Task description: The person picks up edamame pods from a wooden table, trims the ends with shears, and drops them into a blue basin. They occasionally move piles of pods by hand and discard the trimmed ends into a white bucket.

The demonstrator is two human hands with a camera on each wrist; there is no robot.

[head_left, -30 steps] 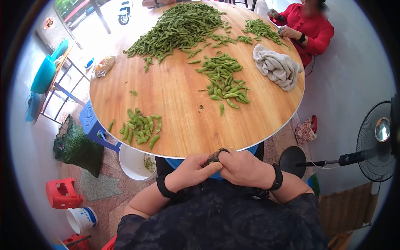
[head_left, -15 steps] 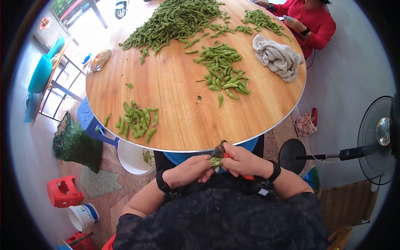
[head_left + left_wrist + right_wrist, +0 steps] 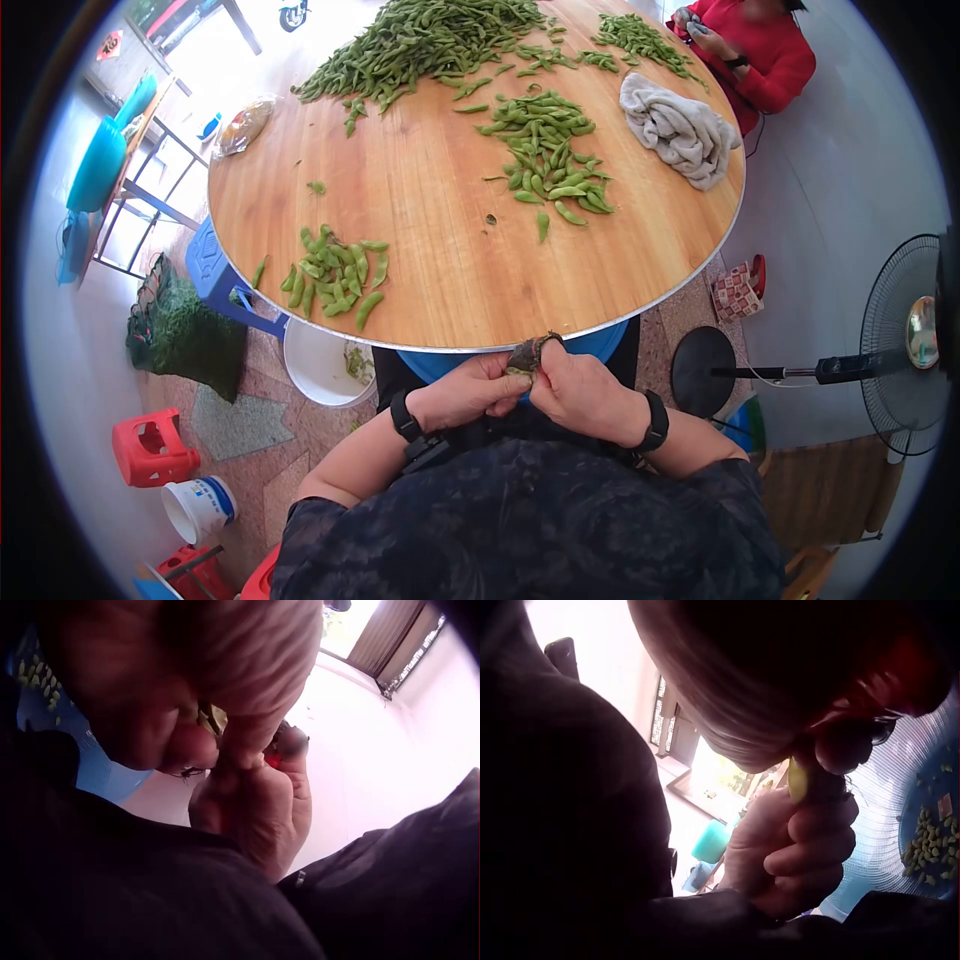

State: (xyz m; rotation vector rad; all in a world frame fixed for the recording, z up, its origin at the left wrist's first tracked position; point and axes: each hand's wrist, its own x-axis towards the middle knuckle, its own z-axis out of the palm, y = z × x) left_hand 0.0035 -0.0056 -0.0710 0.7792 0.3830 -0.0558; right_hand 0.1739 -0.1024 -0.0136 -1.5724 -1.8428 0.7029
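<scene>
Both hands meet in front of the torso, just below the table's near edge. My left hand (image 3: 460,395) pinches a green bean pod (image 3: 799,781), its fingers curled in the right wrist view. Against it, my right hand (image 3: 592,395) is curled, with part of a red-handled tool (image 3: 904,684) showing in its grip; the rest is hidden by the palm. A dark, rough-looking cover (image 3: 527,354) shows at the fingertips between the hands. Beneath them is a blue basin (image 3: 425,366); pale green shelled beans (image 3: 930,847) lie in it in the right wrist view.
The round wooden table (image 3: 400,220) bears a large pod heap (image 3: 420,50), a middle pile (image 3: 545,150) and a small left pile (image 3: 335,272). A grey cloth (image 3: 678,130) lies at right. A person in red (image 3: 760,60) sits beyond. A white bucket (image 3: 320,385) and fan (image 3: 905,340) flank the seat.
Half a second ago the hands were slightly apart with a green pod and red handle in view; now they are closed together again, hiding most of both. The head view has shifted slightly.
</scene>
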